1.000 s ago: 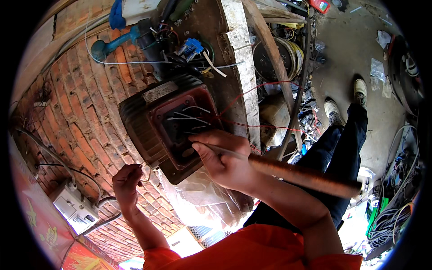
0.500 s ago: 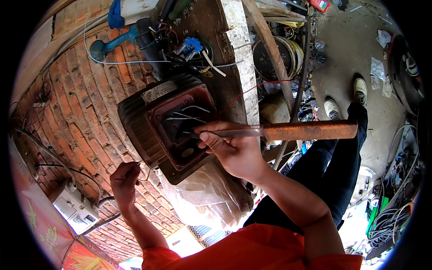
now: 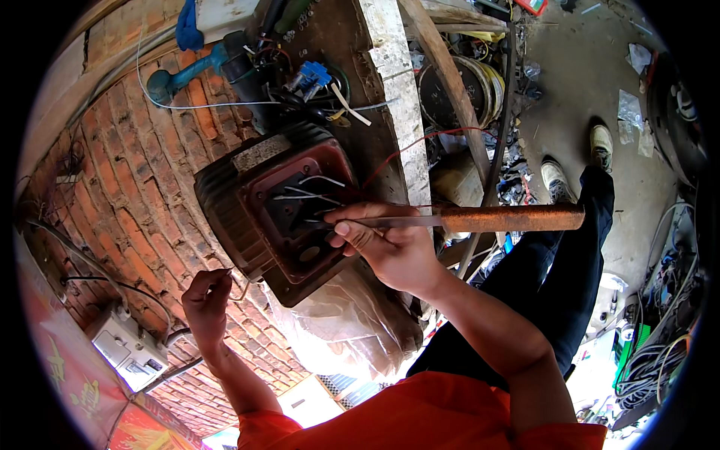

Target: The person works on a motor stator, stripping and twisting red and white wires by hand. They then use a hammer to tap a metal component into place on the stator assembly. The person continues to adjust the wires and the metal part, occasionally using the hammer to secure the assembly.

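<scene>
My right hand [image 3: 397, 255] is closed round the blade end of a knife [image 3: 510, 218] with a long rusty-brown handle, which points off to the right. The blade's tip reaches over the open terminal box [image 3: 289, 225] of a finned electric motor [image 3: 225, 202]; my fingers hide part of it. Several pale wire ends [image 3: 321, 181] stick up inside the box. To the left of the motor, my left hand [image 3: 206, 304] is raised with its fingers pinched together. A tiny dark tip shows at the fingertips, too small to name.
Clear plastic sheeting [image 3: 337, 319] covers something below the motor. Beyond the motor lie a blue connector [image 3: 312, 77] and loose cables. A brick wall [image 3: 135, 180] rises on the left. A wooden brace [image 3: 446, 64] and a thin red wire [image 3: 420, 139] are on the right.
The knife's handle end has shifted slightly left, with the blade still over the terminal box. My left hand stays pinched in nearly the same place.
</scene>
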`<action>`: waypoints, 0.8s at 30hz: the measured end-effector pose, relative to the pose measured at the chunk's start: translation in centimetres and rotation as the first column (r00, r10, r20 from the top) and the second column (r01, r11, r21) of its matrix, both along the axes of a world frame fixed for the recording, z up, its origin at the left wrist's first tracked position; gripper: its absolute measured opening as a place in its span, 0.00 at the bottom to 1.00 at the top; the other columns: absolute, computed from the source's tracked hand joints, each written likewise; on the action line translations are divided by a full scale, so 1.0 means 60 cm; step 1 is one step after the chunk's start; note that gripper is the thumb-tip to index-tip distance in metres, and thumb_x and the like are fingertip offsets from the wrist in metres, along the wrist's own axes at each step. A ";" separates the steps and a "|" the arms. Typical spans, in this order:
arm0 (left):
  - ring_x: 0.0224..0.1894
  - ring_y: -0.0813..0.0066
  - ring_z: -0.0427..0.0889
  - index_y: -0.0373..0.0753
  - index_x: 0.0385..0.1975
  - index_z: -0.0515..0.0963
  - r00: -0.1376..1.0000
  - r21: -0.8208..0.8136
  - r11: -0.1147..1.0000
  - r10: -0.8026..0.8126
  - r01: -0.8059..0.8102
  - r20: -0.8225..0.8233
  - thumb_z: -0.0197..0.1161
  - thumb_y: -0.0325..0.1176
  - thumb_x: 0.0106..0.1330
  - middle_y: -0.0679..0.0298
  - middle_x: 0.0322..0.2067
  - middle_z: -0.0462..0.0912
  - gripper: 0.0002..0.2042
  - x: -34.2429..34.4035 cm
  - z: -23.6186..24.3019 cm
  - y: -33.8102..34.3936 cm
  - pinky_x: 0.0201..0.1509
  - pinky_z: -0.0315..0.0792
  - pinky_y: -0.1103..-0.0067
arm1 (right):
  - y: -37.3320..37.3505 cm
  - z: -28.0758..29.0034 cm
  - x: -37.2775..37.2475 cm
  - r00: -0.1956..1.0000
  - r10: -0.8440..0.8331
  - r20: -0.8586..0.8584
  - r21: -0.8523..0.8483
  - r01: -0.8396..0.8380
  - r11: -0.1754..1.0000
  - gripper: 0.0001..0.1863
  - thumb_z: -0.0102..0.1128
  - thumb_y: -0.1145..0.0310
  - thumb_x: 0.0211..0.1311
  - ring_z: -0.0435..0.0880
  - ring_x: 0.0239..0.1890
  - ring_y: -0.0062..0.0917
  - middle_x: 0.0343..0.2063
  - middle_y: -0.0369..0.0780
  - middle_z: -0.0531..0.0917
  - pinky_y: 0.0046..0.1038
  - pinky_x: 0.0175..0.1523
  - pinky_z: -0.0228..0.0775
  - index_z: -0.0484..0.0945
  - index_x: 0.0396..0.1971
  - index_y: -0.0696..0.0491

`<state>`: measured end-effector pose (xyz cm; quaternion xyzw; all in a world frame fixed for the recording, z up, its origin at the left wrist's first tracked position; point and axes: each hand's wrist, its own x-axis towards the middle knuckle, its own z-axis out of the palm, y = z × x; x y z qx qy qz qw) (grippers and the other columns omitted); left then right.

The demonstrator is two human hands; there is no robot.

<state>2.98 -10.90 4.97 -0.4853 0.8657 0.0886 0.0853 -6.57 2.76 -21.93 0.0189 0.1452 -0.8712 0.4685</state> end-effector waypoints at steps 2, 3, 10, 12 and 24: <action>0.27 0.88 0.69 0.31 0.36 0.81 0.999 0.000 0.999 -0.047 0.047 0.004 0.61 0.17 0.59 0.70 0.27 0.76 0.07 -0.003 -0.001 0.003 0.29 0.60 0.88 | 0.004 -0.001 -0.006 0.999 0.047 0.011 0.007 -0.047 0.999 0.11 0.57 0.72 0.66 0.84 0.33 0.20 0.32 0.42 0.84 0.19 0.35 0.77 0.79 0.41 0.63; 0.28 0.88 0.69 0.31 0.36 0.81 0.997 0.000 0.997 -0.071 0.071 0.005 0.61 0.16 0.59 0.70 0.27 0.76 0.07 -0.005 -0.003 0.004 0.30 0.61 0.88 | 0.004 -0.003 -0.005 0.999 0.035 0.022 0.003 -0.035 0.999 0.11 0.57 0.72 0.66 0.83 0.32 0.19 0.32 0.41 0.84 0.18 0.35 0.77 0.79 0.42 0.63; 0.29 0.87 0.70 0.32 0.37 0.81 0.988 0.003 0.988 -0.151 0.151 -0.041 0.61 0.15 0.58 0.68 0.28 0.76 0.08 -0.006 -0.016 0.002 0.31 0.62 0.88 | 0.004 -0.007 -0.003 1.000 -0.009 0.028 -0.009 0.009 1.000 0.11 0.57 0.71 0.66 0.83 0.32 0.18 0.31 0.40 0.84 0.18 0.35 0.77 0.79 0.42 0.63; 0.28 0.86 0.70 0.32 0.37 0.81 0.985 -0.005 0.985 -0.170 0.170 -0.028 0.61 0.15 0.58 0.68 0.28 0.76 0.09 -0.009 -0.019 0.004 0.30 0.62 0.88 | 0.004 -0.006 -0.001 0.998 -0.018 0.054 -0.008 0.018 1.000 0.11 0.56 0.71 0.66 0.83 0.31 0.18 0.31 0.40 0.83 0.18 0.35 0.77 0.79 0.42 0.62; 0.29 0.84 0.73 0.33 0.39 0.81 0.975 0.014 0.976 -0.215 0.216 -0.053 0.61 0.18 0.59 0.67 0.28 0.78 0.09 -0.006 -0.057 0.010 0.30 0.64 0.87 | 0.072 0.031 -0.035 0.956 -0.105 -0.272 0.361 0.203 0.910 0.11 0.51 0.70 0.69 0.76 0.18 0.17 0.17 0.35 0.77 0.22 0.23 0.68 0.74 0.27 0.60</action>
